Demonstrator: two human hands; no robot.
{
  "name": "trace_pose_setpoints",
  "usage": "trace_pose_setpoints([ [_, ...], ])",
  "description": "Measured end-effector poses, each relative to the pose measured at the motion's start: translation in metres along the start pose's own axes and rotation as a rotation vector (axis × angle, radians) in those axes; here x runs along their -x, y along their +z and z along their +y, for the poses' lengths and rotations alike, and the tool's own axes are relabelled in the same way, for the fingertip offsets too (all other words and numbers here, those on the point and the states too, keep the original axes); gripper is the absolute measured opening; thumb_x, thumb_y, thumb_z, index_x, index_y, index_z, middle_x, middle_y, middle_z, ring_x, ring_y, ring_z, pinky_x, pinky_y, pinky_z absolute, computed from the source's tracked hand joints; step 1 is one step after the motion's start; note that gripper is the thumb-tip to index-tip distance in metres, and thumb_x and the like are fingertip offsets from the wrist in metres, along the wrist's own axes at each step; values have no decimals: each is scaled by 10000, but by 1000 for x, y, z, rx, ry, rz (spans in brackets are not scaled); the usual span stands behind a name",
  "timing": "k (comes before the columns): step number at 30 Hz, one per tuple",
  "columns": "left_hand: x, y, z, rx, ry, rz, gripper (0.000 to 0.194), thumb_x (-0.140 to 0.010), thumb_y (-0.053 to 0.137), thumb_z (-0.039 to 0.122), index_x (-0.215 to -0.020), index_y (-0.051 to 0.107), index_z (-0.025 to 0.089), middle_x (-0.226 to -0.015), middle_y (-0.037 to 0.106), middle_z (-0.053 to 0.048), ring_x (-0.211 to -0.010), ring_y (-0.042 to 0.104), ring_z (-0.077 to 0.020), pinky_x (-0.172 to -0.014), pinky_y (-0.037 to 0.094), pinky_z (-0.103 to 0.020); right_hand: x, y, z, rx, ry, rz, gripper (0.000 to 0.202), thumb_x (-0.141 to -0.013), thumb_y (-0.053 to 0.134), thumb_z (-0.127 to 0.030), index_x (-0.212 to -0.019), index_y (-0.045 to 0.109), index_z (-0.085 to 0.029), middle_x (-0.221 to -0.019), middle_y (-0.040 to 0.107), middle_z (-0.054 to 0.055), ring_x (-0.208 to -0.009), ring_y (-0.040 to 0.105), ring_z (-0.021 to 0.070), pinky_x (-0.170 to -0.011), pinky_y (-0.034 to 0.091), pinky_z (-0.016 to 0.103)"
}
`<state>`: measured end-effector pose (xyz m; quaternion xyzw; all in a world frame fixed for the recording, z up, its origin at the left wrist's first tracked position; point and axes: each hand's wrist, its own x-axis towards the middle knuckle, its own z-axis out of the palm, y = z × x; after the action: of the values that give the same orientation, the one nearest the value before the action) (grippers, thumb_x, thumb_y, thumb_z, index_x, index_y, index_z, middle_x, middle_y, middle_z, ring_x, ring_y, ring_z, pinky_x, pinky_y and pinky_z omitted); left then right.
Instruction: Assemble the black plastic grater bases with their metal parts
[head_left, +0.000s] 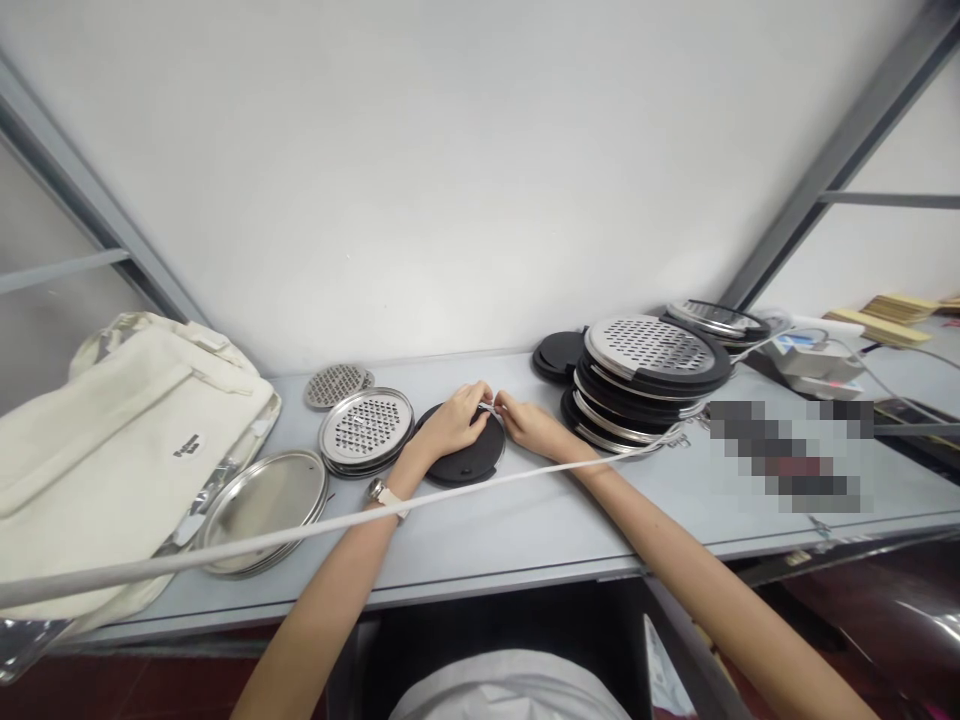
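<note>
A round black disc (463,462) lies flat on the bench in front of me. My left hand (454,420) rests over its upper part, fingers bent and closed near the far right rim. My right hand (531,424) meets it there in a pinch. Between the fingertips shows a small pale piece, too small to name. Left of the disc sits a short stack topped by a perforated metal grater disc (367,428). To the right of my right hand rises a taller stack of black and metal discs with a grater plate (651,345) on top.
Plain metal discs (262,505) are piled at the front left, beside cream cloth bags (127,420). Smaller perforated discs (336,385) lie near the wall. A white cord (480,488) crosses the view before my forearms. At right stands a pale boxy device (814,360).
</note>
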<state>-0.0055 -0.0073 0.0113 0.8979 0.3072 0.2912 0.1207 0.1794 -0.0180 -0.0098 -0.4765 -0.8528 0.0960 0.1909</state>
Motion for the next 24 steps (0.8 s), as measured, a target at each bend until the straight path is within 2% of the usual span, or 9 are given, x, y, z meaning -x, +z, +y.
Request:
trace_pose_setpoints([
  [8,0,1,-2,9,-2,8,198,-823,452,91,-986,427,200,-985,555,-58,-952,531,-208,-868,435,-361,0,0,-1,-30,36,18,259,-950,280,-313,-1103,429,-167,-663,606,27,-539,522,155,-532,272,216],
  [24,1,3,-4,68,-37,-6,199,-828,445,101,-993,421,208,-986,567,-51,-942,556,-189,-832,459,-332,-1,4,1,-57,11,33,231,-960,284,-306,-1060,447,-177,-696,617,42,-585,551,162,-560,295,220],
])
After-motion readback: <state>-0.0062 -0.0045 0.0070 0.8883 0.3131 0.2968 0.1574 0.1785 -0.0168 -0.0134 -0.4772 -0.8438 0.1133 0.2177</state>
